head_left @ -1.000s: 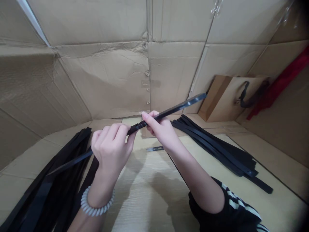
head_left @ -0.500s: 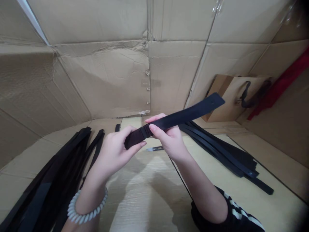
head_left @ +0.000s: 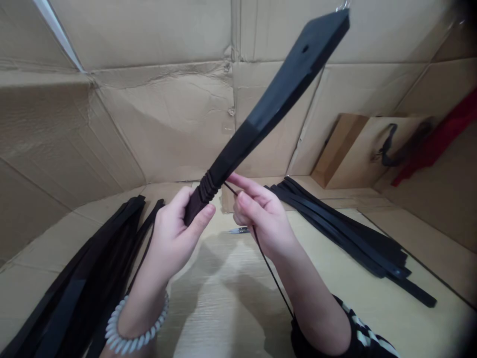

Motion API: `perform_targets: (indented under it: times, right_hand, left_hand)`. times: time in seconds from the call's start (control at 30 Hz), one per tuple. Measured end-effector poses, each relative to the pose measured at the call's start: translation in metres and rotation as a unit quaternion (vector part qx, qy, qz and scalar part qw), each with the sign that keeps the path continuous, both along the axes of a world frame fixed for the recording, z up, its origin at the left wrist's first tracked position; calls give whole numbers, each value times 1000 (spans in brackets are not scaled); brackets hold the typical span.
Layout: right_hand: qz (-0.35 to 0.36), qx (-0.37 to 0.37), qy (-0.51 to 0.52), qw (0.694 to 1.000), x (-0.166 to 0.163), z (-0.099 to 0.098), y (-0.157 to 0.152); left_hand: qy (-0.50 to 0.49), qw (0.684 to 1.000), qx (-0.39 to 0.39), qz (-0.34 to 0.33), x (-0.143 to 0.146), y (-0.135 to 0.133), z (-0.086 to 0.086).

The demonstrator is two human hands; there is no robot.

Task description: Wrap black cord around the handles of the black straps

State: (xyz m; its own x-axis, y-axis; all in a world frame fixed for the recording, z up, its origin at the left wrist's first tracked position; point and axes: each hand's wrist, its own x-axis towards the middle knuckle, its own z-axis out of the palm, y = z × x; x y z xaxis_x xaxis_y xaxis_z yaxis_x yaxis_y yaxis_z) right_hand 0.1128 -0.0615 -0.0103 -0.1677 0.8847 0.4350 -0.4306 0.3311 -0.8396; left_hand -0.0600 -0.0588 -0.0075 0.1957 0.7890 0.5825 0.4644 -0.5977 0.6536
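Note:
My left hand (head_left: 179, 233) is wrapped round the lower end of a long, flat black strap-like piece (head_left: 257, 124). This piece tilts up to the right and has a small hole near its far end. Several turns of dark cord (head_left: 208, 186) wind round it just above my left thumb. My right hand (head_left: 263, 216) pinches the loose part of the black cord (head_left: 274, 276), which runs from the windings through my fingers and down toward my right forearm. Under my right hand lies a small pair of thread snips (head_left: 238, 230), partly hidden.
A pile of similar black pieces (head_left: 85, 263) lies at the left, and another bundle (head_left: 343, 233) lies at the right. A brown paper bag (head_left: 357, 144) stands at the back right near red material (head_left: 439, 134). Cardboard walls (head_left: 167, 119) surround the pale tabletop (head_left: 219, 298).
The black piece has swung up to a steeper tilt. My right hand has let go of it, moved slightly down and right, and now draws the cord away from the windings.

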Motion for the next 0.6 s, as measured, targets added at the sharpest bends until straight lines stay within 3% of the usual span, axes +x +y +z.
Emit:
perform_targets:
  times: [0.13, 0.2, 0.37, 0.5, 0.6]
  right_hand:
    - [-41, -34, -3, 999, -8, 3, 3]
    - [-96, -1, -60, 994, -9, 3, 9]
    - [-286, 124, -255, 915, -17, -3, 41]
    - [-286, 138, -323, 891, -23, -13, 49]
    - [-247, 128, -357, 892, -11, -24, 23]
  left_hand:
    - [47, 998, 23, 23, 1, -1, 4]
    - [69, 996, 36, 46, 2, -1, 6]
    - [80, 993, 20, 84, 0, 7, 4]
    - [-52, 996, -52, 45, -4, 15, -2]
    - [-175, 981, -80, -3, -5, 20, 0]
